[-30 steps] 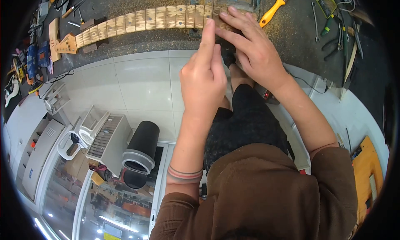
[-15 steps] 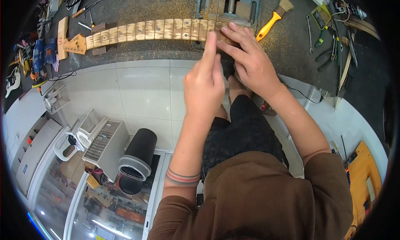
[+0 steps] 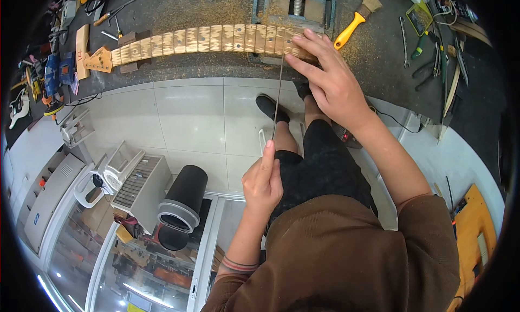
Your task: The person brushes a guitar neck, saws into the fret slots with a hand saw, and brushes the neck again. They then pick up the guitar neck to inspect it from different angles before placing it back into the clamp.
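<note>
A guitar neck [image 3: 189, 40] with a blotchy light and dark fretboard lies across the bench, its headstock [image 3: 99, 60] to the left. My left hand [image 3: 262, 183] is closed around the near end of a thin file [image 3: 278, 98], thumb stretched along it. The file's far tip reaches the near edge of the neck, close to my right fingers. My right hand [image 3: 330, 76] rests on the right end of the neck with fingers extended and apart. Beneath that end is a metal vise [image 3: 329, 14], partly covered by the neck.
A yellow-handled brush [image 3: 349, 31] lies right of the vise amid sawdust. A wrench [image 3: 404, 41] and several pliers [image 3: 433, 63] are farther right. A wooden block [image 3: 82, 49] stands by the headstock. Below the bench edge are a black bin [image 3: 187, 190] and white drawers [image 3: 138, 184].
My left hand has drawn back from the neck toward my body, bringing the file into clear view. My right hand stays on the neck's right end, almost unmoved.
</note>
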{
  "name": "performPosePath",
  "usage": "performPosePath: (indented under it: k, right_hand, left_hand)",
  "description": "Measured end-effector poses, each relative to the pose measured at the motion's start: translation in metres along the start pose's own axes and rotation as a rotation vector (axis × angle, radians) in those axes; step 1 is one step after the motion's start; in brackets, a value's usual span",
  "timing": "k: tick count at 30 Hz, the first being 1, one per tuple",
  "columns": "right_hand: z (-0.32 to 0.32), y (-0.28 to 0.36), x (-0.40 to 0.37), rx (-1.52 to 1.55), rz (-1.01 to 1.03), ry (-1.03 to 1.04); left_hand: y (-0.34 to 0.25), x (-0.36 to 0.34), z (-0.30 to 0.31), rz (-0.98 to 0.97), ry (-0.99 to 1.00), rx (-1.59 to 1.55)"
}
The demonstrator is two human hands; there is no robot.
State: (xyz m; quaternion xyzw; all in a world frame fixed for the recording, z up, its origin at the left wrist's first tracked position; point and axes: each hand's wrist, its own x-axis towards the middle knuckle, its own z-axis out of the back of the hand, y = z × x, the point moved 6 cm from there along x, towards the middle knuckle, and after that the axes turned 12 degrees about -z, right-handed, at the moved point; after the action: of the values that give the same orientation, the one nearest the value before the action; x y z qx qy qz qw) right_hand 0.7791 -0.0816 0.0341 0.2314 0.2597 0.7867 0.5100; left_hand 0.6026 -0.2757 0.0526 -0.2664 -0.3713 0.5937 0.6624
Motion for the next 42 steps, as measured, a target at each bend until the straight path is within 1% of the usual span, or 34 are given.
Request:
performPosePath:
  k: [3, 7, 12, 16, 18, 20, 22, 23, 24, 26, 28, 31, 32, 35, 38, 39, 41, 42]
  right_hand:
    - [0.0, 0.001, -0.001, 0.01, 0.002, 0.001]
    - [-0.003, 0.0, -0.001, 0.003, -0.009, 0.006]
    - [-0.004, -0.001, -0.002, -0.012, -0.021, 0.011]
    - [-0.003, -0.004, -0.001, 0.025, -0.032, 0.013]
    - [-0.004, -0.005, -0.001, 0.04, -0.036, 0.016]
    - [-0.002, -0.003, -0.001, 0.021, -0.019, 0.017]
    - [-0.002, -0.002, -0.001, 0.007, -0.018, 0.013]
    - [-0.002, -0.001, 0.0, -0.001, -0.015, 0.01]
    - [-0.002, -0.001, 0.0, 0.001, -0.013, 0.011]
    - [-0.003, -0.004, 0.0, 0.011, -0.007, 0.005]
    - [-0.002, -0.003, 0.0, 0.021, -0.018, 0.008]
    - [-0.001, -0.005, 0.001, 0.027, -0.03, 0.01]
    - [-0.002, -0.004, -0.001, 0.036, -0.028, 0.008]
    - [-0.003, -0.005, -0.002, 0.021, -0.02, -0.013]
    - [-0.003, -0.006, -0.001, 0.013, 0.0, -0.015]
    - [-0.003, -0.006, -0.001, 0.02, -0.002, -0.015]
    - [-0.001, -0.008, -0.001, 0.02, 0.02, -0.014]
    - [-0.001, -0.009, -0.001, 0.023, 0.017, -0.014]
  left_hand:
    - [0.003, -0.001, -0.004, 0.051, 0.044, 0.013]
    - [0.003, 0.002, -0.004, 0.037, 0.019, 0.022]
    - [0.004, -0.001, -0.005, 0.106, 0.065, -0.001]
    - [-0.001, 0.011, -0.007, 0.103, 0.069, 0.013]
    - [0.0, 0.04, -0.016, 0.2, 0.138, -0.012]
    - [0.001, 0.091, -0.029, 0.042, 0.054, 0.021]
    - [0.013, 0.137, -0.041, 0.01, 0.026, 0.0]
    - [0.014, 0.147, -0.041, -0.02, -0.001, -0.016]
    - [0.012, 0.14, -0.038, -0.019, -0.003, -0.013]
    - [0.006, 0.106, -0.032, 0.048, 0.051, -0.006]
    - [0.005, 0.043, -0.019, 0.145, 0.132, 0.028]
    - [0.004, 0.008, -0.009, 0.155, 0.109, 0.012]
    - [0.001, 0.027, -0.012, 0.148, 0.105, 0.01]
    - [0.005, 0.126, -0.035, 0.084, 0.059, -0.009]
    - [0.013, 0.144, -0.042, 0.057, 0.013, -0.045]
    - [0.013, 0.127, -0.039, 0.06, 0.016, -0.039]
    - [0.013, 0.058, -0.031, 0.037, 0.053, 0.038]
    - [0.012, 0.024, -0.024, 0.075, 0.077, 0.048]
